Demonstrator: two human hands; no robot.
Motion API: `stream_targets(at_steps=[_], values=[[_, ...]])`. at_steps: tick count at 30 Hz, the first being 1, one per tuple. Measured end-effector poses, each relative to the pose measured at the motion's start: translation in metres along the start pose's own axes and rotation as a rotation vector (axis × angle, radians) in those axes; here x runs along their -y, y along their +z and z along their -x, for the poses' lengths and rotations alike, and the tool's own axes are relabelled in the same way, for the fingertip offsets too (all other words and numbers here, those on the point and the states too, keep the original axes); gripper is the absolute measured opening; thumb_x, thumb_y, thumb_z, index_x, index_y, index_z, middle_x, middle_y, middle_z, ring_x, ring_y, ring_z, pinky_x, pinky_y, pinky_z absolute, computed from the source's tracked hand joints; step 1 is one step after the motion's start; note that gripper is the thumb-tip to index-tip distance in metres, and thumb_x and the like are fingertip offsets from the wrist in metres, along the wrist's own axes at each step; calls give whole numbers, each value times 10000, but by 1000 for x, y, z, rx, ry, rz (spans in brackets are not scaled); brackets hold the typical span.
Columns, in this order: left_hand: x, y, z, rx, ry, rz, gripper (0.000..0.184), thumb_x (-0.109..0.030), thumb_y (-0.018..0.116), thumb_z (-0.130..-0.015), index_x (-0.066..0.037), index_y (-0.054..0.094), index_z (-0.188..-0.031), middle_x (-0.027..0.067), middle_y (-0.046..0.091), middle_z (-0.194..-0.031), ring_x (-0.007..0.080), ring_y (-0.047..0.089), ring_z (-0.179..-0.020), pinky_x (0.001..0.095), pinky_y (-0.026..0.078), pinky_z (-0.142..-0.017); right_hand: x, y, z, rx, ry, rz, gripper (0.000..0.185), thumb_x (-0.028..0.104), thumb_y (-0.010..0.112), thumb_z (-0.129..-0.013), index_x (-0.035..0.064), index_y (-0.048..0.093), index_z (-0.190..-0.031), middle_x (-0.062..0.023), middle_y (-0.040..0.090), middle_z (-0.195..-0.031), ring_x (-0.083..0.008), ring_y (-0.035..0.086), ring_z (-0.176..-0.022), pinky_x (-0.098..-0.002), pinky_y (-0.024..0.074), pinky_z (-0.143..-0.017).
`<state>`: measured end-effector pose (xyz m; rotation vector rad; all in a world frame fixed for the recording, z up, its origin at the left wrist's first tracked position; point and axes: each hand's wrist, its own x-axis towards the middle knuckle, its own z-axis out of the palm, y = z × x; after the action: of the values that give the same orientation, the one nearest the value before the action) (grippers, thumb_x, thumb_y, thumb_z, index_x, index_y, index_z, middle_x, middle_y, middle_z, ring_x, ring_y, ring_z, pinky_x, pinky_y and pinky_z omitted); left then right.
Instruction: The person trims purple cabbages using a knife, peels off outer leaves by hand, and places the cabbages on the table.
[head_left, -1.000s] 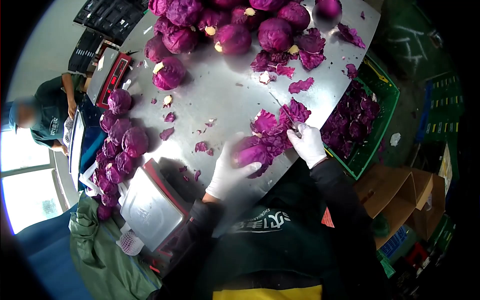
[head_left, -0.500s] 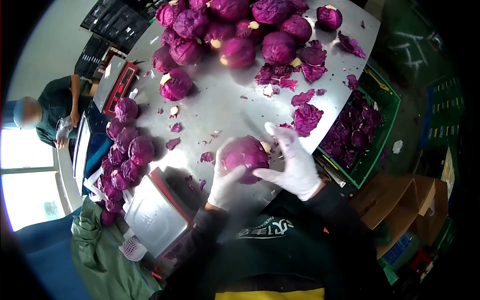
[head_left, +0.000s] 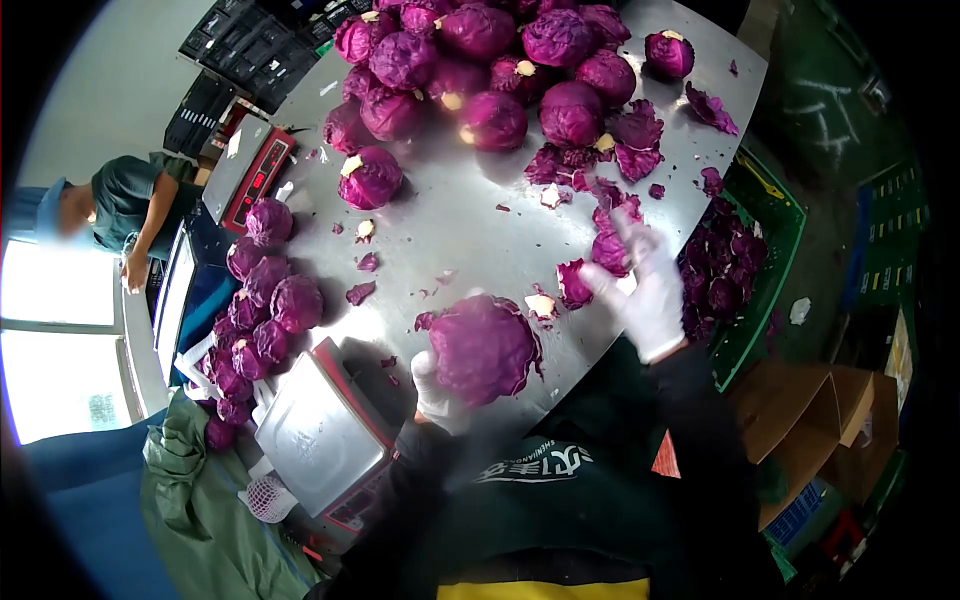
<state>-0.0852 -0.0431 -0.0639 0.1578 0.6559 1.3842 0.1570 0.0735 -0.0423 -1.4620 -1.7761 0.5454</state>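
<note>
Cabbage (head_left: 485,350): at six o'clock on the table (head_left: 450,230), close before the worker's apron (head_left: 600,500).
Scale (head_left: 325,430): seven o'clock, steel-topped.
Left hand (head_left: 438,395): gloved, grip clamped on the cabbage's eight o'clock side.
Cut stem (head_left: 541,305): at the cabbage's two o'clock.
Torn leaf (head_left: 574,284): just beyond the stem, also towards two.
Right hand (head_left: 648,290): four o'clock, blurred from where I stand, grip apart, thumb near the leaf; I can't tell whether they touch.
Crate (head_left: 785,230): at that hand's three o'clock, green, holding purple leaves.

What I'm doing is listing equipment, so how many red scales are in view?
2: the nearer scale left of the left hand, the farther scale beyond the cabbage row. Others may be hidden.
</note>
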Motion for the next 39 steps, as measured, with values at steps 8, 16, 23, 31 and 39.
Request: stream_targets(at_steps=[8,16,23,31,39], values=[[-13,10,-1,80,-253,-103,859,-596,613,-884,-45,337,-1484,189,413,-1485,356,411,-1368,557,356,-1123,35,25,48,371,18,-750,469,173,815,-804,50,628,-1216,-42,647,-1144,-131,622,-903,-271,482,-841],[7,33,-2,28,230,-723,851,-127,818,-746,-44,351,-1453,120,478,-1378,313,491,-1278,447,368,-1101,-8,37,58,269,263,-539,228,61,704,-876,9,673,-1095,-96,689,-982,-165,675,-928,-306,538,-822],[40,0,-20,90,630,-1754,1048,-179,892,-622,12,292,-1460,210,398,-1403,325,436,-1309,410,364,-1093,-10,43,86,518,289,-751,522,183,491,-1026,181,336,-1525,-144,672,-1170,-197,601,-726,-308,507,-767],[45,-9,-15,56,339,-1561,1111,-160,893,-678,12,185,-1517,176,409,-1426,255,445,-1307,383,385,-1079,-11,35,100,633,17,-115,521,196,450,-1016,156,319,-1518,-145,633,-1117,-323,652,-818,-386,521,-708],[49,-2,-15,4,217,-1408,1104,-171,891,-677,0,196,-1518,174,431,-1412,264,461,-1297,383,407,-1064,-6,28,102,576,-130,45,663,242,499,-970,99,194,-1541,-130,650,-747,-344,627,-591,-453,497,-540]])
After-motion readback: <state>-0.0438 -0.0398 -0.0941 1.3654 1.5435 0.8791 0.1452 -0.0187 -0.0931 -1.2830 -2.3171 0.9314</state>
